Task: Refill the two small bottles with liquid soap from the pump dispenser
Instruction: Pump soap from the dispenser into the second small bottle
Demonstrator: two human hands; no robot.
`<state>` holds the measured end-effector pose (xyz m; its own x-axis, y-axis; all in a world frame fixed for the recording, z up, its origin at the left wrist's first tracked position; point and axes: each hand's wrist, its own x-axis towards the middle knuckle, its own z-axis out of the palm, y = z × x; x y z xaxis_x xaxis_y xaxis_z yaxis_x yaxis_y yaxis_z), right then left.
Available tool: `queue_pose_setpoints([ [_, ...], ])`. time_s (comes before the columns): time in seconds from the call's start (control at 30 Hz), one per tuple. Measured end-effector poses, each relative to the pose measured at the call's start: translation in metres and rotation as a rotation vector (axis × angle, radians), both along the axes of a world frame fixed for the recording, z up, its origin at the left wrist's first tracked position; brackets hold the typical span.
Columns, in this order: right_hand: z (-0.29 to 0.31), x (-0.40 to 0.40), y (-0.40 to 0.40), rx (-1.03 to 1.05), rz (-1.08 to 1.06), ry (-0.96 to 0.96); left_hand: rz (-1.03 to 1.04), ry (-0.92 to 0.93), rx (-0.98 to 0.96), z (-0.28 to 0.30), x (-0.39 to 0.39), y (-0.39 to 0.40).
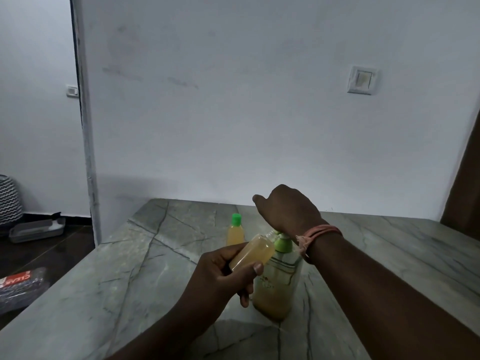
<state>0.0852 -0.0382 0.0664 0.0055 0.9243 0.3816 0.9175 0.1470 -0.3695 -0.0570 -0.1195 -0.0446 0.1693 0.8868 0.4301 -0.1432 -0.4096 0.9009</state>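
The capped small bottle (235, 231), standing on the tabletop (145, 255) beyond your fingers, appears full and done. Your left hand (223, 276) has its fingers wrapped round the second small bottle (253, 255), tilted, its neck up at the pump dispenser (279, 279) nozzle; it looks nearly full, with capping left. Your right hand (285, 211) bears down on the pump head. Its fingers are hidden beneath the hand, so their grip cannot be confirmed; the nozzle and the bottle mouth are also obscured.
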Motion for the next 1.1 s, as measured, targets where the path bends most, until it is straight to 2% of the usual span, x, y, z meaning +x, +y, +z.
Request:
queue_pose_setpoints([
  [0.1, -0.001, 0.001, -0.002, -0.037, -0.004, 0.002, -0.002, 0.000, 0.005, 0.000, 0.000, 0.000],
  [0.23, 0.005, -0.002, -0.006, -0.080, -0.018, -0.088, 0.021, 0.004, -0.005, 0.002, 0.001, -0.003],
  [0.33, 0.012, -0.003, -0.007, -0.036, -0.014, -0.152, 0.004, 0.000, -0.017, 0.002, 0.000, -0.003],
  [0.5, 0.000, -0.001, -0.003, 0.002, -0.008, 0.010, -0.010, -0.009, -0.012, 0.001, 0.001, 0.000],
  [0.67, -0.001, 0.000, -0.003, -0.047, -0.007, -0.004, 0.024, 0.006, -0.017, 0.000, 0.001, -0.001],
  [0.83, 0.010, -0.003, -0.007, -0.061, 0.003, -0.135, 0.059, 0.040, -0.017, 0.000, 0.000, -0.003],
  [1.0, 0.003, 0.005, -0.003, -0.052, 0.015, 0.027, 0.036, 0.045, 0.008, 0.000, 0.002, 0.001],
  [1.1, 0.010, 0.004, -0.006, -0.058, 0.006, -0.010, 0.036, 0.036, 0.013, 0.003, 0.002, -0.001],
])
